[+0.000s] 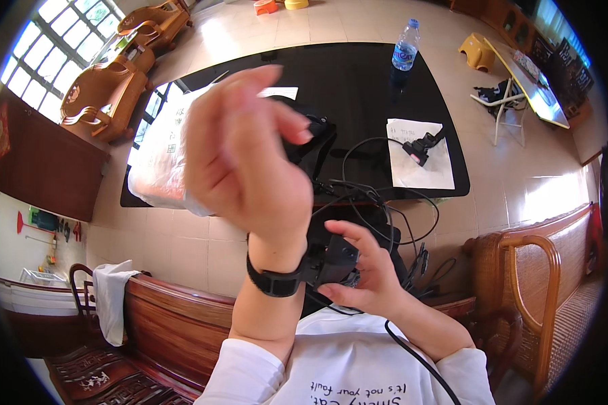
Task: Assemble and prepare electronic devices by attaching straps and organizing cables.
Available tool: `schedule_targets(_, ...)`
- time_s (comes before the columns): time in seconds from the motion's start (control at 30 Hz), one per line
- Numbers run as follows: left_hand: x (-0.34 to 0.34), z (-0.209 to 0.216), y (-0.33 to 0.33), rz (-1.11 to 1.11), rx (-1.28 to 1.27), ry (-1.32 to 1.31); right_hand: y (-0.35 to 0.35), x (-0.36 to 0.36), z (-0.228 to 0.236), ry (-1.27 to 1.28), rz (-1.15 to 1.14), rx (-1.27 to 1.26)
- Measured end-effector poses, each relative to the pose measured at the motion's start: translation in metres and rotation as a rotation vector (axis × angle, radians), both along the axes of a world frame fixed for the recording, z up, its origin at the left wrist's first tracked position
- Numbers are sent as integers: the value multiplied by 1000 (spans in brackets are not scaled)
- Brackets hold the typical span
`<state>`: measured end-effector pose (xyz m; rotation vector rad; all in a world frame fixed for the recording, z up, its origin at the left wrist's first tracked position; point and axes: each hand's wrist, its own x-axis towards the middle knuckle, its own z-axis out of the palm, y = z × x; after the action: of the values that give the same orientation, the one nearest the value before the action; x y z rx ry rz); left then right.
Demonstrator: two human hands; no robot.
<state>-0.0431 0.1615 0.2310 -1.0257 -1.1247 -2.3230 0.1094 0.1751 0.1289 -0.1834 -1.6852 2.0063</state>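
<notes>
My left hand (246,152) is raised close to the camera, fingers loosely curled, holding nothing. A black strap (273,282) circles its wrist, with a black boxy device (331,262) attached at the inner side. My right hand (365,266) grips that black device against the left wrist, thumb on top. Black cables (378,202) run from there up toward the black glossy table (358,88) and down across my white shirt. More black gear lies on the table behind my left hand, mostly hidden.
On the table are a white plastic bag (159,152), a clear water bottle (405,46), a sheet of paper (420,158) with a small black device (420,146) on it. Wooden armchairs (111,94) stand far left, a wooden bench (155,331) and cane chair (540,283) close by.
</notes>
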Motion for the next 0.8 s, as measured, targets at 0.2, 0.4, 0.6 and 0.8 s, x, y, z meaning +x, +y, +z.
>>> schedule_targets(0.2, -11, 1, -14, 94, 52, 126, -10, 7, 7, -230, 146, 101)
schedule_targets(0.4, -25, -30, -49, 189, -906, 365, 68, 30, -31, -326, -179, 259)
schedule_targets(0.6, -53, -119, -126, 106, -1636, 161, 160, 121, -119, -771, -609, 180)
schedule_targets(0.8, -65, -107, -167, -117, -1638, 449, 151, 128, -159, -1104, -369, 160)
